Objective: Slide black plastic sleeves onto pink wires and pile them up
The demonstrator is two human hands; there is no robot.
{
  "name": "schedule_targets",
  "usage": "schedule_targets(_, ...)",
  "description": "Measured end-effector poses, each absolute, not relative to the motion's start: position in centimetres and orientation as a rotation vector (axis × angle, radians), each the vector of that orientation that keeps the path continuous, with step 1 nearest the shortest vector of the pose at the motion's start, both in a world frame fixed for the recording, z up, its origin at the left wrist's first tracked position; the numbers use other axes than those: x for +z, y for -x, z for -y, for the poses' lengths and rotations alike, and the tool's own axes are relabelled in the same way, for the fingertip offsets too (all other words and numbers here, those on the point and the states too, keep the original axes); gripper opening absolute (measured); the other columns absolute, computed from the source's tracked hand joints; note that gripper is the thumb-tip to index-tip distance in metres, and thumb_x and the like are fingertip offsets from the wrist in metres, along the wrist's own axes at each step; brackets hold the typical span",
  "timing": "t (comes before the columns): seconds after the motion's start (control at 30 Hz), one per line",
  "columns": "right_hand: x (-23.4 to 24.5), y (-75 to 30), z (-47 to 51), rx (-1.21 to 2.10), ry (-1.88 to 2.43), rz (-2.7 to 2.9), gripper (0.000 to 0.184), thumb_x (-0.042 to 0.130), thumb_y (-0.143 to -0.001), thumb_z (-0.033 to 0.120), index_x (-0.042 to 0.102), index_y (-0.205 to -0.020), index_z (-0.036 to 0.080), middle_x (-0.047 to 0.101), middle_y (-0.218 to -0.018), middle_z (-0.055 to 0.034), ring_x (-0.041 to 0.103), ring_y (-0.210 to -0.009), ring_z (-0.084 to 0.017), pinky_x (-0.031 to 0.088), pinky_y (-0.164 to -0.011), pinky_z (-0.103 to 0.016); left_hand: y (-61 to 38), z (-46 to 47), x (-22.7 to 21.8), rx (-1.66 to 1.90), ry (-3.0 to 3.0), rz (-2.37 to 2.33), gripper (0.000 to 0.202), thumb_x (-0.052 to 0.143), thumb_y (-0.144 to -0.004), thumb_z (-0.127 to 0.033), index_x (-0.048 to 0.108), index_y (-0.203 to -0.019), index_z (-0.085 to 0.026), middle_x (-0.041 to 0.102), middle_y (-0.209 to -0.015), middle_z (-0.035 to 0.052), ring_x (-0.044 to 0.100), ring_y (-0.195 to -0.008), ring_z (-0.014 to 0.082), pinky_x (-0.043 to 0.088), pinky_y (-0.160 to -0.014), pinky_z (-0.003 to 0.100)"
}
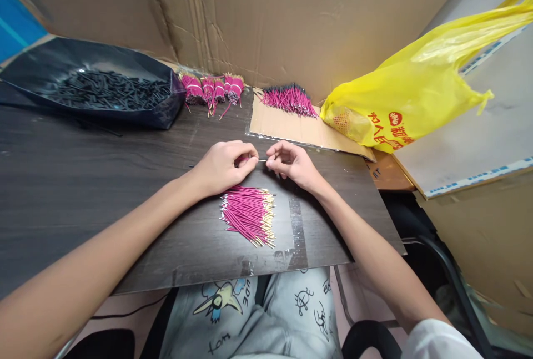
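Looking down over a dark wood-grain tabletop [175,148]. Pinching a slender magenta wire [262,160] between closed thumb and fingers of the left hand [227,165], with its pale end spanning the small gap toward the right hand [293,165]. Curled there, with thumb and forefinger nearly together at that end; impossible to tell whether gripping it or merely touching. Nearer the lap, just below the left hand: a loose pile of gold-tipped magenta wires [249,216]. Beyond, left to right: black tubes [108,90] in a black bag [137,119], tied wire bundles [212,90], black-ended magenta wires [289,98] on a cardboard sheet [283,126], a yellow plastic bag [416,81].
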State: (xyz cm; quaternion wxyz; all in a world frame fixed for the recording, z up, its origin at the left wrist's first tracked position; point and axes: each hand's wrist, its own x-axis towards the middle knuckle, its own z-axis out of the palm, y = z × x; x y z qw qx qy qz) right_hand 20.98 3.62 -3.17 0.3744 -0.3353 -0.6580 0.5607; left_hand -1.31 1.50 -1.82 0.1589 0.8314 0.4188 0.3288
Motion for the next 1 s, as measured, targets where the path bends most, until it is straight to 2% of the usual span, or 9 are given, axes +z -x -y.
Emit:
schedule_targets(0.53,-3.17,-21.00,-3.57,1.448,0.862,1.685,0.049,0.088,-0.074,0.047,0.061,-0.101,0.016,0.064,-0.079,0.0001,0.054,-0.057,-0.009,0.040,-0.045,-0.021,1.26,-1.46,-1.80,0.935,-2.382,-1.200,0.020,0.055,-0.091,-0.030,0.070,-0.086,-0.016,0.065,-0.074,0.0026,0.056,-0.066,0.0160,0.040,-0.067,0.030)
schedule_targets(0.83,-3.18,-20.68,-3.42,1.401,0.919,1.665,0.055,0.090,-0.070,0.055,0.049,-0.085,0.020,0.059,-0.071,0.0038,0.051,-0.053,-0.008,0.040,-0.047,-0.022,1.01,-1.32,-1.66,0.943,-2.357,-1.166,0.021,0.056,-0.092,-0.031,0.070,-0.085,-0.017,0.066,-0.073,0.0021,0.056,-0.065,0.0158,0.040,-0.066,0.030)
schedule_targets(1.0,-3.37,-20.77,-3.40,1.361,0.900,1.689,0.051,0.088,-0.074,0.054,0.051,-0.081,0.019,0.057,-0.065,0.0039,0.049,-0.053,-0.008,0.039,-0.048,-0.022,1.03,-1.41,-1.74,0.951,-2.346,-1.171,0.021,0.056,-0.092,-0.030,0.070,-0.085,-0.016,0.066,-0.072,0.0019,0.056,-0.064,0.0153,0.040,-0.066,0.030)
